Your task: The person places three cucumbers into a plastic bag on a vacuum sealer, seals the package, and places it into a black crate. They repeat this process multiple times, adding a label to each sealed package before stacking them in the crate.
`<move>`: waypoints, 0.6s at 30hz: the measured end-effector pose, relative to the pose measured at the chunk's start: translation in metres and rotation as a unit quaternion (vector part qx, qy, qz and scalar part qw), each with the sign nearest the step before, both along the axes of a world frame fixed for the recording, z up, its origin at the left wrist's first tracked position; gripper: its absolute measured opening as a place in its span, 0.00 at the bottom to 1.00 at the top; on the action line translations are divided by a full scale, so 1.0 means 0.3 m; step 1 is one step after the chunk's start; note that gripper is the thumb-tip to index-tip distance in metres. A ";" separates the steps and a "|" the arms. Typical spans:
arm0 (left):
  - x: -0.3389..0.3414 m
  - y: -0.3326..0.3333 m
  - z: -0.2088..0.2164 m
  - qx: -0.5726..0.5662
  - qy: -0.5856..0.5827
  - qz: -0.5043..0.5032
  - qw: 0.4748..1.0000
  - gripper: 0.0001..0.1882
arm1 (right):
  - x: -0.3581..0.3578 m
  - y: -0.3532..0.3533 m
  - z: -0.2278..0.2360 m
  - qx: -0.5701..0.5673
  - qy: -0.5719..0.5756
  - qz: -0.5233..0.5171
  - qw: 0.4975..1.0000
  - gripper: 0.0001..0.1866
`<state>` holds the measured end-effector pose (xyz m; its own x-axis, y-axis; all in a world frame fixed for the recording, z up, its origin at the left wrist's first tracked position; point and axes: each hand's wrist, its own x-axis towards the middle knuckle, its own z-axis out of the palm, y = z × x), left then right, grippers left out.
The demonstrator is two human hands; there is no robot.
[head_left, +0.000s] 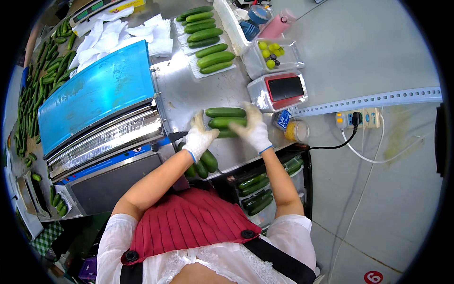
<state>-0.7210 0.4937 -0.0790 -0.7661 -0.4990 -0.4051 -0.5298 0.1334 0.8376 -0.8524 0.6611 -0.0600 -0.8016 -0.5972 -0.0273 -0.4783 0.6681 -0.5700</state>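
Note:
Three green cucumbers (226,112) lie side by side on the steel table, between my two hands. My left hand (201,137), in a white glove, is cupped at their left ends, its thumb by the nearest one. At the right ends my right hand (255,131), gloved too, curls its fingers round them; its thumb, smeared by motion, lies over them. Whether a tray is under this row I cannot tell. Below my left wrist lie more loose cucumbers (208,162), partly hidden by my forearm.
A wrapping machine with a blue cover (101,85) stands at left. Beyond are cucumbers on white trays (215,70), white sheets (109,35) and a cucumber heap (45,85). At right sit a phone on a clear box (285,88), grapes (271,53), a jar (299,131) and a power strip (371,118).

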 end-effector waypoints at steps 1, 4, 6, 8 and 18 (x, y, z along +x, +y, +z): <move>-0.017 -0.003 0.018 0.016 -0.016 0.006 1.000 0.49 | -0.011 0.025 -0.015 -0.077 -0.063 -0.098 0.990 0.42; -0.062 -0.020 -0.008 0.032 -0.035 -0.023 0.999 0.53 | -0.036 0.061 -0.057 -0.090 -0.191 -0.135 0.968 0.35; -0.077 -0.026 -0.011 0.024 -0.068 -0.041 0.997 0.54 | -0.028 0.034 -0.054 -0.076 -0.202 -0.119 0.969 0.33; -0.087 -0.047 -0.020 0.029 -0.073 -0.061 0.995 0.53 | -0.049 0.031 -0.145 -0.073 -0.162 -0.109 0.978 0.31; -0.052 -0.097 0.168 0.068 0.100 -0.099 0.988 0.44 | -0.103 0.080 -0.179 -0.357 -0.384 -0.176 0.833 0.21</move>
